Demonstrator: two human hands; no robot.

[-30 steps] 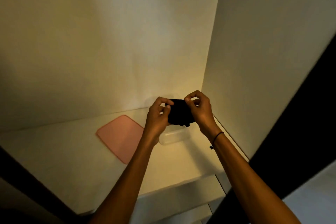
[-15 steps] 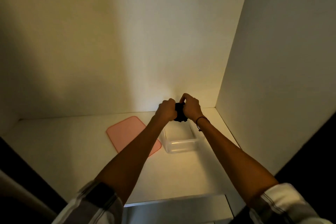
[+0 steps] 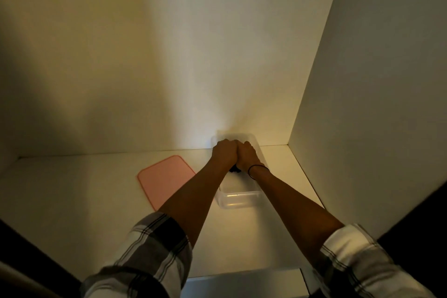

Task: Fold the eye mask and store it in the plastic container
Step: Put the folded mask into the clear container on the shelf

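Head view: folded eye mask (image 3: 235, 170) is clutched by left hand (image 3: 224, 152) and right hand (image 3: 246, 156), both closed, over plastic container (image 3: 238, 198); release and pink lid (image 3: 164, 180) judged left

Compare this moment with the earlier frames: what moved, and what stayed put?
Both hands, left hand and right hand, have carried the folded eye mask down from above the clear container into it, still gripping it; only a dark scrap shows. The pink lid remains flat on the shelf, left of the container.

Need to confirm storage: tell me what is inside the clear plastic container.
Both hands, left hand and right hand, press down inside the clear plastic container. Only a scrap of the black eye mask shows; the hands cover the rest.
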